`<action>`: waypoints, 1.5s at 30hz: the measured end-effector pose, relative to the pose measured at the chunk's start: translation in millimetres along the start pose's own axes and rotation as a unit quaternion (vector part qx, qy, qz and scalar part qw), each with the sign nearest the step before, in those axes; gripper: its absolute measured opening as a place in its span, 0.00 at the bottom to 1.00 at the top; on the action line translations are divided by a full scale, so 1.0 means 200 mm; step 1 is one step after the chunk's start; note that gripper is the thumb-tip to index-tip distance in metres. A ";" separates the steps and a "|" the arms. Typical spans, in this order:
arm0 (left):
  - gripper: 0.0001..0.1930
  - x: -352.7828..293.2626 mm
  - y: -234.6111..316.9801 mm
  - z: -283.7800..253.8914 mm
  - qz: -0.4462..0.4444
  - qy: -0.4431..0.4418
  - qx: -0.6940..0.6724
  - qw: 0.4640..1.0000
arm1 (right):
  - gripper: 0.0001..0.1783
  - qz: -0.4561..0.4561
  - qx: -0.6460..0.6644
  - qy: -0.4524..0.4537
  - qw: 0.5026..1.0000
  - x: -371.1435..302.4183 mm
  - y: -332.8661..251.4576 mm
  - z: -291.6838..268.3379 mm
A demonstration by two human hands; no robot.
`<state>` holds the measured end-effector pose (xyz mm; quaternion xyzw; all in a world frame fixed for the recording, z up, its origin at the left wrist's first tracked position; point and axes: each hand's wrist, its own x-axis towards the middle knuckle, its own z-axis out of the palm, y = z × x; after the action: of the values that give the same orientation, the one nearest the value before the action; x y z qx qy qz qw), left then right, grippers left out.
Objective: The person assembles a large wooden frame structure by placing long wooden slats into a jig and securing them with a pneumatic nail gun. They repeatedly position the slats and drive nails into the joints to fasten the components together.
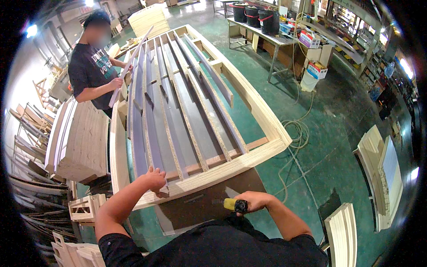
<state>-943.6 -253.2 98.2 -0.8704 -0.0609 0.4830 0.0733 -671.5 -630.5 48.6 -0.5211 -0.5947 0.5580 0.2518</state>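
Note:
My left hand (155,180) is at the near left of a large pale wooden frame (209,173), its fingers curled over the near end of a lilac-grey slat (141,153). A small pale piece shows just under these fingers; how it joins the slat is hidden. Outside the frame's near edge, my right hand (255,201) grips a yellow-and-black hand tool (235,204), its exact kind unclear. Several long slats with speckled particleboard edges (192,133) stand on edge inside the frame, running away from me over a grey panel (171,131).
A co-worker (95,66) at the far left holds a long pale strip (121,84). Stacked boards (82,138) stand left of the frame. Beyond its right side are a workbench (280,41) with black buckets (269,22) and a coiled hose (296,133) on the green floor. Wooden parts (341,233) lie at right.

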 end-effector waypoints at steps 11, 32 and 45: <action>0.44 0.01 0.06 0.08 -0.048 0.005 0.041 0.998 | 0.28 0.003 -0.020 0.006 1.000 0.01 0.02 0.00; 0.24 -0.13 -0.04 0.03 0.001 0.090 -0.098 0.991 | 0.28 0.007 -0.025 0.001 1.000 -0.01 0.01 0.01; 0.07 -0.04 -0.16 0.25 0.068 0.168 -0.147 0.972 | 0.28 0.011 -0.026 0.023 0.999 -0.03 -0.01 0.02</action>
<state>-991.5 -220.5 85.6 -0.9424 -0.0587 0.3195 -0.0797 -672.8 -637.1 50.9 -0.5469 -0.5970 0.5329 0.2458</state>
